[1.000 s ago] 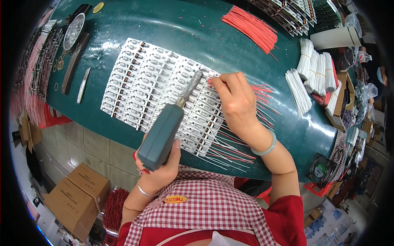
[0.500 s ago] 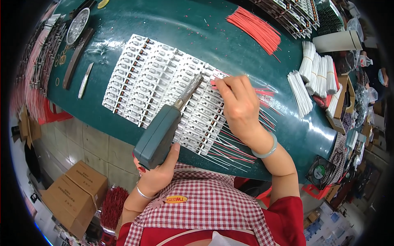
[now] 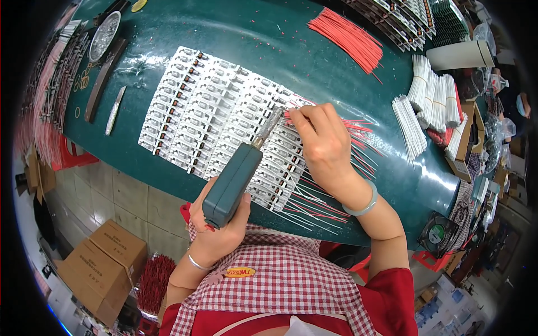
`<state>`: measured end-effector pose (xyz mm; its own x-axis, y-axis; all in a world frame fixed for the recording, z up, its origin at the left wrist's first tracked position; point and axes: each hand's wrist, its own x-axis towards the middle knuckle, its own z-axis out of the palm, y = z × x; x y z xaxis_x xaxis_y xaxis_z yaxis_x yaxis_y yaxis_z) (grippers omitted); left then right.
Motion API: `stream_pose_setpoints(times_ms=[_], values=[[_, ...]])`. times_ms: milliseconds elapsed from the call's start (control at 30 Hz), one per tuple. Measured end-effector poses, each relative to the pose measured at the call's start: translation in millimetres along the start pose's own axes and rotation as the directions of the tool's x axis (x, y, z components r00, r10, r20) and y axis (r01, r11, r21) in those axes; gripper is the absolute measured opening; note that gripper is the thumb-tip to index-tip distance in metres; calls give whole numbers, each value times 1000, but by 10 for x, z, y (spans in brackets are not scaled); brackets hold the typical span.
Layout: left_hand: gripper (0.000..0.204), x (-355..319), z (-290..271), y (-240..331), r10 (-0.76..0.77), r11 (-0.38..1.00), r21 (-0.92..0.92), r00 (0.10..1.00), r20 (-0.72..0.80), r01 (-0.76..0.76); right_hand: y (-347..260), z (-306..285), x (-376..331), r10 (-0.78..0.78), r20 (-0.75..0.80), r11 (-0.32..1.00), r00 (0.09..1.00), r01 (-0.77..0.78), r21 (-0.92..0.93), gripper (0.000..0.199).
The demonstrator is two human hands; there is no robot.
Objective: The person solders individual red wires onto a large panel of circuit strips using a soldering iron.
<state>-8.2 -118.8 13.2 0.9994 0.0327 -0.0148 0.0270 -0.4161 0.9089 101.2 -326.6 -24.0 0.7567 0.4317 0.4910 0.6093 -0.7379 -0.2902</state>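
Note:
My left hand [image 3: 223,238] is wrapped round the handle of a dark green soldering gun [image 3: 232,182]. The gun's metal tip reaches up to the upper right part of a panel of white circuit boards [image 3: 216,115] laid out in rows. Close beside the tip, my right hand [image 3: 325,143] has thumb and forefinger pinched on a red wire [image 3: 288,116]; the wire's very end is hard to make out. More red and white wires [image 3: 314,204] stick out from the panel's right edge, passing partly beneath my right hand and wrist.
Loose red wires [image 3: 344,39] lie at the back, white wire bundles [image 3: 431,101] at the right. A knife [image 3: 116,110], a dark bar [image 3: 106,81] and a metal dish [image 3: 105,36] lie at left. A small fan [image 3: 439,234] stands near the right edge; cardboard boxes [image 3: 101,269] are on the floor.
The soldering gun and my left hand have moved right and the gun stands more upright, its tip closer to my right fingers. My right hand has shifted slightly left.

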Motion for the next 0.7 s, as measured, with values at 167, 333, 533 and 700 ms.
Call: stream_pose_setpoints(times_ms=[167, 333, 533, 700], values=[[19, 3, -20, 48, -38, 999, 8, 999, 15, 38, 8, 0, -1, -24, 30, 1000, 999, 25, -11, 29], [18, -129, -5, -80, -20, 1000, 17, 997, -69, 21, -5, -6, 8, -26, 38, 1000, 999, 27, -14, 28], [22, -146, -59, -139, 289, 888, 371, 957, 6, -270, -5, 1, -2, -25, 29, 999, 999, 26, -27, 27], [21, -200, -72, -140, 146, 968, 211, 988, -40, -135, -47, -15, -39, -21, -37, 1000, 999, 21, 12, 35]])
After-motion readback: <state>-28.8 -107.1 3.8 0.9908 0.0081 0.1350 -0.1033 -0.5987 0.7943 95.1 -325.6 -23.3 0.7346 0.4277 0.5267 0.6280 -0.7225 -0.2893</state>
